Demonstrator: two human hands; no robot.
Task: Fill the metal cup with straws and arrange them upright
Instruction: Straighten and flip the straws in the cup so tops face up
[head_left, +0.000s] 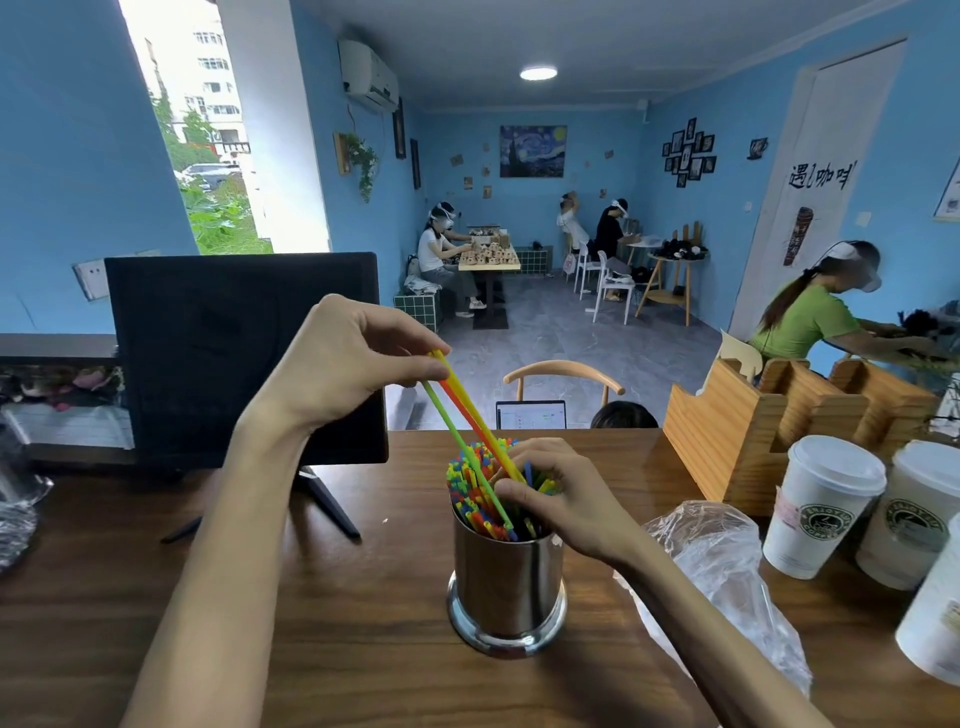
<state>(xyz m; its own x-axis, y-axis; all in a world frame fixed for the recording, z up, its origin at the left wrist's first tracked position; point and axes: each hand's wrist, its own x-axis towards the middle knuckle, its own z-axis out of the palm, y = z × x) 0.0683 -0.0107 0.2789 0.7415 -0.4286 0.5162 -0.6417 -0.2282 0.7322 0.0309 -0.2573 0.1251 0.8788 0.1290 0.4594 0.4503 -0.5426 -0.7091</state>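
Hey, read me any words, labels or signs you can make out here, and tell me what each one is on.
"遇咖啡", roughly; last character unclear: black writing on the door.
Round green logo on the paper cups: ring lettering too blurred to read.
Pink cup sticker: unreadable.
Laptop screen: too small.

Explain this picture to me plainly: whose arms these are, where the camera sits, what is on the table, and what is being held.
There is no machine here. A camera worn on a person's head looks down at their own two bare arms. The left hand pinches a few long straws by their upper ends, slanting down into a metal cup already crowded with colourful straws. The right hand rests on top of those, fingers curled among them. On the wooden table also stand a dark screen, a plastic bag, paper cups and a wooden holder.
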